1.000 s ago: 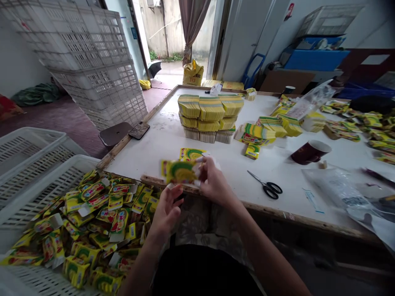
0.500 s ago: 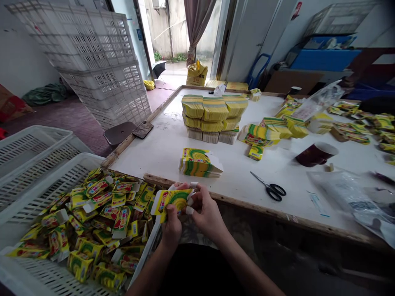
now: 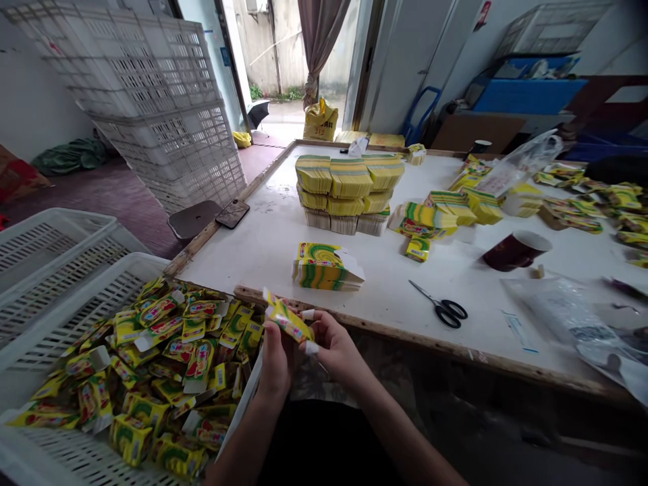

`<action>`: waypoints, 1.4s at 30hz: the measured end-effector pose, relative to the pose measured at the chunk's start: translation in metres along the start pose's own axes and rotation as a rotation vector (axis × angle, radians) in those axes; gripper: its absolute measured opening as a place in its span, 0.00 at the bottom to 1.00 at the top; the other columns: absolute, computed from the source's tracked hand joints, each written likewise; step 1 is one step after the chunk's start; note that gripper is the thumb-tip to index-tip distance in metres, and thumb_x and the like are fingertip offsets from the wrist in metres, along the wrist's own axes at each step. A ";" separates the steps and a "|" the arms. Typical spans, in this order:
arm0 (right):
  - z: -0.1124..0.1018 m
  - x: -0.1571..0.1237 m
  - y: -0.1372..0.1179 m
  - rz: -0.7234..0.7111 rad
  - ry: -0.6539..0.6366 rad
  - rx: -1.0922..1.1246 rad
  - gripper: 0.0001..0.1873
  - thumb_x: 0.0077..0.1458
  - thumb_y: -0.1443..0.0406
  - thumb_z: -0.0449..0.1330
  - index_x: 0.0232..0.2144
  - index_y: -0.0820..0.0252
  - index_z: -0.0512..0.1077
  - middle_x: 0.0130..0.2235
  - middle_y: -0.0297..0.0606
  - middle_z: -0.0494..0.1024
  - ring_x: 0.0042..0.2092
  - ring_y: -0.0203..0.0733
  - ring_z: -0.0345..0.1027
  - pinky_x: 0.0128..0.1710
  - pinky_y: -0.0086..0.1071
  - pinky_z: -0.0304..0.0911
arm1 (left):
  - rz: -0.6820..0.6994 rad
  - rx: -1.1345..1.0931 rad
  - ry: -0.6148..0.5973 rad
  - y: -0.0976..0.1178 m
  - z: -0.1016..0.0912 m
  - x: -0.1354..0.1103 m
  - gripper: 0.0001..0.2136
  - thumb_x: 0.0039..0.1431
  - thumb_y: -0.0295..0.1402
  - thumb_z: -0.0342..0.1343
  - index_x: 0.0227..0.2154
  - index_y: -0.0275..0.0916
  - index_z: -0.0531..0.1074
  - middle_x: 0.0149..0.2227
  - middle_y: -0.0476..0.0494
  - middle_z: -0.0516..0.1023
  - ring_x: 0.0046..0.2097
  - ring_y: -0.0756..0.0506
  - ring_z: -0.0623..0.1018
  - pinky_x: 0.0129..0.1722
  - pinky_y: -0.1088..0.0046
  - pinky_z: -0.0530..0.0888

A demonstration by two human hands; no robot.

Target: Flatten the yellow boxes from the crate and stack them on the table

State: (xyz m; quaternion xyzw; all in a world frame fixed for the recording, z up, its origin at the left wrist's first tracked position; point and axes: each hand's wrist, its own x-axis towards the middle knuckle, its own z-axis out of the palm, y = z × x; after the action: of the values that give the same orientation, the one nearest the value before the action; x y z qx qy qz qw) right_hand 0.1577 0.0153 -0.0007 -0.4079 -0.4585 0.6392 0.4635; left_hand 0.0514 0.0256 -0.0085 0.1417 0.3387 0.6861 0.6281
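Rotated narrow side toward us, the yellow-and-green rectangular cardboard carton [image 3: 289, 320] is grasped by our left fingers [image 3: 272, 335] and right fingers [image 3: 322, 322]; handling appears unfinished.

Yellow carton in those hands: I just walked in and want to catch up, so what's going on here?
A person holds a small yellow carton at the near edge of the table, the left hand at one end and the right hand at the other. A stack of flat cartons lies just beyond, with taller stacks behind. To the left, a white crate holds many loose cartons.
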 end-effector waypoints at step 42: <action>-0.018 -0.015 -0.009 0.005 -0.003 0.082 0.26 0.59 0.53 0.55 0.55 0.58 0.65 0.52 0.47 0.73 0.54 0.53 0.66 0.54 0.47 0.60 | 0.382 1.309 -0.550 0.026 -0.018 -0.019 0.35 0.48 0.31 0.63 0.58 0.44 0.56 0.49 0.38 0.74 0.46 0.39 0.76 0.43 0.67 0.71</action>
State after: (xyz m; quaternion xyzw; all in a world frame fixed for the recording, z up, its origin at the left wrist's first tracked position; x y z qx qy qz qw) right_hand 0.1805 0.0058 0.0052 -0.3887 -0.4316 0.6592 0.4776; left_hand 0.0240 0.0028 -0.0005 0.7113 0.4786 0.3805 0.3467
